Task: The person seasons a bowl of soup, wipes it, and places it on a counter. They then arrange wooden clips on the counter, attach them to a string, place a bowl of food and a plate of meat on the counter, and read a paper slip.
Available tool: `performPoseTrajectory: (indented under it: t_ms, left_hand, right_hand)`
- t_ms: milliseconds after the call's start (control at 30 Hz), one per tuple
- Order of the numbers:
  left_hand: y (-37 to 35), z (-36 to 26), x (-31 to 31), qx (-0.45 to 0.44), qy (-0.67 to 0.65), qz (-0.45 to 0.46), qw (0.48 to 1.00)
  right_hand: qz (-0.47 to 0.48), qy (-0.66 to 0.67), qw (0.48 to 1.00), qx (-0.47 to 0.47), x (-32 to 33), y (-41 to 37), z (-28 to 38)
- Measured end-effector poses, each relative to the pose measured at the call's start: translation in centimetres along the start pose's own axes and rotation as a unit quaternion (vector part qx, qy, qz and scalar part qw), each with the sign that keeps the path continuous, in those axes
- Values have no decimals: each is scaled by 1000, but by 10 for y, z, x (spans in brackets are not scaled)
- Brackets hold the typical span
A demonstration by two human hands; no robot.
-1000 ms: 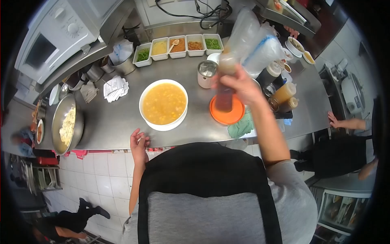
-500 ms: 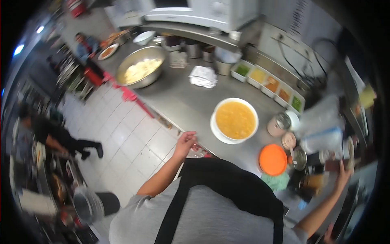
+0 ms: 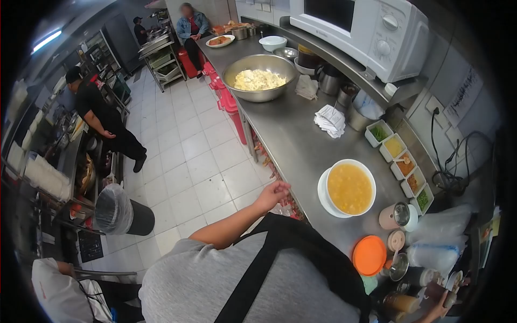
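Observation:
My left hand (image 3: 273,196) hovers just off the counter's front edge, fingers loosely curled with nothing in them. To its right, a white bowl (image 3: 371,180) of yellow-orange soup with chunks stands on a white plate (image 3: 325,196). At the lower right edge of the view, my right hand (image 3: 442,308) reaches among jars and containers. Its fingers are at a dark brown item (image 3: 435,289), whose kind I cannot tell. Close by are a jar with amber contents (image 3: 403,303), a small metal bowl (image 3: 398,266) and an orange lid (image 3: 369,255).
White tubs of chopped toppings (image 3: 404,166) line the wall. Farther along the steel counter (image 3: 291,142) are folded papers (image 3: 329,120) and a large metal bowl (image 3: 260,96) of pale food. A bin (image 3: 141,218) and a person in black (image 3: 102,110) are across the aisle.
The view has swung so the counter and soup bowl sit farther right. My right hand now shows lower, near the frame's edge. A person in a white top has come into view at lower left.

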State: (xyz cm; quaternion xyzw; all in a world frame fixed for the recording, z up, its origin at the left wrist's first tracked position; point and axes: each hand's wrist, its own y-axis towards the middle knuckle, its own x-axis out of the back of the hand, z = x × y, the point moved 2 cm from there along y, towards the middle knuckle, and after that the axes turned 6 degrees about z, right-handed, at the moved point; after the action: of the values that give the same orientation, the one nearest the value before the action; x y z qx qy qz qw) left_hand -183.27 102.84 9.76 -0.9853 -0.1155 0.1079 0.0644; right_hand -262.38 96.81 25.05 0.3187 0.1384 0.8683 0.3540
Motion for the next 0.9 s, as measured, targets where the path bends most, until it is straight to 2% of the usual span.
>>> performPoseTrajectory:
  t_ms: [167, 267, 333, 400, 433, 467, 500, 533, 633, 700, 800, 900]
  left_hand:
    - [4, -7, -6, 6, 1, 8, 1000]
    - [9, -5, -8, 20, 34, 21, 999]
    - [13, 4, -4, 40, 61, 51, 996]
    - [15, -2, -7, 12, 17, 44, 999]
    - [16, -2, -11, 6, -4, 49, 999]
    - [18, -2, -14, 20, -9, 58, 998]
    - [20, -3, -15, 31, -14, 67, 997]
    - [20, -2, -18, 49, -5, 65, 997]
    - [20, 6, -25, 95, 18, 83, 992]
    - [22, 9, -30, 110, -3, 116, 987]
    - [24, 2, -51, 165, -30, 175, 970]
    - [29, 1, -78, 198, -42, 190, 961]
  right_hand:
    - [18, -23, 999, -43, 12, 13, -14]
    - [37, -55, 995, 73, 3, 30, -65]
    - [106, -64, 988, 93, -2, 23, -66]
    - [161, -48, 983, 69, -7, 23, -89]
    - [195, 65, 979, 8, -27, -17, -17]
    - [186, 50, 981, -10, -38, -42, 29]
    - [241, 98, 963, -70, -44, -51, 39]
    - [271, 137, 949, -87, -46, -54, 35]
    - [306, 168, 928, -133, -51, -62, 48]
    - [262, 134, 937, -189, -55, -70, 69]
    - [323, 61, 929, -173, -53, -60, 41]
    - [321, -1, 933, -164, -51, -53, 28]
